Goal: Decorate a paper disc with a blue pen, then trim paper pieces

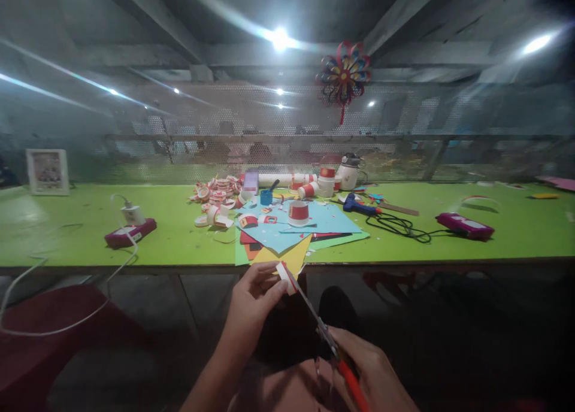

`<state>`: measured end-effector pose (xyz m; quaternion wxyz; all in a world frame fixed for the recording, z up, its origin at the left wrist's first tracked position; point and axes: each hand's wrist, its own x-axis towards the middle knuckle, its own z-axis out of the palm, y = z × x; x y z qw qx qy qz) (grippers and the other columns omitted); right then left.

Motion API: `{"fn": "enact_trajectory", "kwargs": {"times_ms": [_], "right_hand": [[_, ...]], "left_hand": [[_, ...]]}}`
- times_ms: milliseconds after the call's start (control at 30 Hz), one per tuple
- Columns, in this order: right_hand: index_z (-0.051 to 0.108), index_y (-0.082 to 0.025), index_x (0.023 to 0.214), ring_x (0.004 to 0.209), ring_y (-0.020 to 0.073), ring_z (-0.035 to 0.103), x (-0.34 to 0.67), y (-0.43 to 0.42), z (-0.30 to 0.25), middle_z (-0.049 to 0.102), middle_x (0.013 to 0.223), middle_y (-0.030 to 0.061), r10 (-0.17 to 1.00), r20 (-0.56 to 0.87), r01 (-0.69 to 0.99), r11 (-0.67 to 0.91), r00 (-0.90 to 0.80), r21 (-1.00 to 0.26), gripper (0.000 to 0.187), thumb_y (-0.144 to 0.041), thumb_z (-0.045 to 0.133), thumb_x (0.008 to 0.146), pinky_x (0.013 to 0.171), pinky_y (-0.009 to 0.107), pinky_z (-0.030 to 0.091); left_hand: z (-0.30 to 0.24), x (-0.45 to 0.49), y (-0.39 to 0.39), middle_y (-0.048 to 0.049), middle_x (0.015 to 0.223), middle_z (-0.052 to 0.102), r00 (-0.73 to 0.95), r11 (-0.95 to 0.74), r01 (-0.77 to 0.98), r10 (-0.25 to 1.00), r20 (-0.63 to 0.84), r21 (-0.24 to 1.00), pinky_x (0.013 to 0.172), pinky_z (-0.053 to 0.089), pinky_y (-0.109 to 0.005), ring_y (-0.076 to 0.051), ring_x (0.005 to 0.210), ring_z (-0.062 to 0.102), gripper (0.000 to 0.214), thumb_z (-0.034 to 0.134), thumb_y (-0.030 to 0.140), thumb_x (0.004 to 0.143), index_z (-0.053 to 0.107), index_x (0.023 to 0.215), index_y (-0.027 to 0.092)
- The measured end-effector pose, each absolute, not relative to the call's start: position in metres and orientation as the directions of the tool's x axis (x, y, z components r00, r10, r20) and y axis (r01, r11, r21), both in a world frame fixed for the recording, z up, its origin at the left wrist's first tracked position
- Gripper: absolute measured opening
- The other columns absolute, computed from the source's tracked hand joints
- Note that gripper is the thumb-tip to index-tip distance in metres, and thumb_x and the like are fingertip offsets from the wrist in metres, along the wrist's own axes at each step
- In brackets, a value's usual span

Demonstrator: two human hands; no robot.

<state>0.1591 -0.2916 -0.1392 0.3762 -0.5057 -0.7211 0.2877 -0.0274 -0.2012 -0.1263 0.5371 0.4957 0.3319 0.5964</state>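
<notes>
Between its thumb and fingers my left hand pinches a small white piece of paper cup with a red edge, just off the table's front edge. My right hand is closed around the red handles of a pair of scissors. The blades point up and left, and their tips meet the cup piece along its red edge. Beyond my hands, a red and white paper cup stands upside down on light blue paper. Cut cup scraps lie beside it.
On the green table a pile of cup rings lies back left. A blue glue gun with black cable sits right of the paper. Purple power strips are on both sides. A white jug and a framed picture stand farther back.
</notes>
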Motion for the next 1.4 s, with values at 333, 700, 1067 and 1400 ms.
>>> {"fn": "enact_trajectory", "kwargs": {"times_ms": [333, 700, 1067, 1400], "right_hand": [[0.067, -0.018, 0.088, 0.074, 0.0163, 0.063, 0.159, -0.291, -0.146, 0.069, 0.082, 0.0037, 0.938, 0.272, 0.523, 0.347, -0.217, -0.779, 0.018, -0.024, 0.051, 0.085, 0.067, 0.021, 0.048], [0.066, -0.017, 0.087, 0.069, 0.0155, 0.061, 0.162, -0.292, -0.150, 0.066, 0.076, 0.0020, 0.929, 0.302, 0.556, 0.371, -0.216, -0.744, 0.019, -0.015, 0.048, 0.080, 0.063, 0.020, 0.047], [0.071, -0.018, 0.092, 0.078, 0.0199, 0.066, 0.156, -0.295, -0.134, 0.071, 0.084, 0.0049, 0.961, 0.224, 0.488, 0.276, -0.164, -0.828, 0.020, -0.025, 0.054, 0.084, 0.069, 0.024, 0.052], [0.067, -0.018, 0.093, 0.075, 0.0172, 0.065, 0.158, -0.293, -0.146, 0.070, 0.083, 0.0046, 0.927, 0.313, 0.538, 0.375, -0.207, -0.755, 0.020, -0.019, 0.051, 0.083, 0.068, 0.022, 0.050]], "left_hand": [[-0.134, -0.026, -0.200, -0.0107, 0.108, 0.073, 0.052, -0.320, -0.311, 0.934, 0.353, 0.895, 0.087, 0.053, -0.034, -0.024, 0.097, 0.069, 0.034, 0.078, 0.031, 0.072, 0.067, 0.102, 0.018], [-0.125, -0.024, -0.206, -0.0103, 0.103, 0.074, 0.043, -0.293, -0.299, 0.947, 0.319, 0.908, 0.087, 0.054, -0.035, -0.024, 0.095, 0.069, 0.033, 0.079, 0.030, 0.071, 0.069, 0.099, 0.017], [-0.125, -0.028, -0.209, -0.0110, 0.106, 0.073, 0.094, -0.321, -0.293, 0.928, 0.361, 0.901, 0.085, 0.055, -0.032, -0.023, 0.098, 0.069, 0.035, 0.077, 0.027, 0.074, 0.068, 0.107, 0.018], [-0.120, -0.021, -0.214, -0.0104, 0.109, 0.073, 0.029, -0.319, -0.314, 0.938, 0.345, 0.894, 0.087, 0.057, -0.033, -0.025, 0.099, 0.070, 0.038, 0.080, 0.027, 0.068, 0.068, 0.104, 0.018]]}}
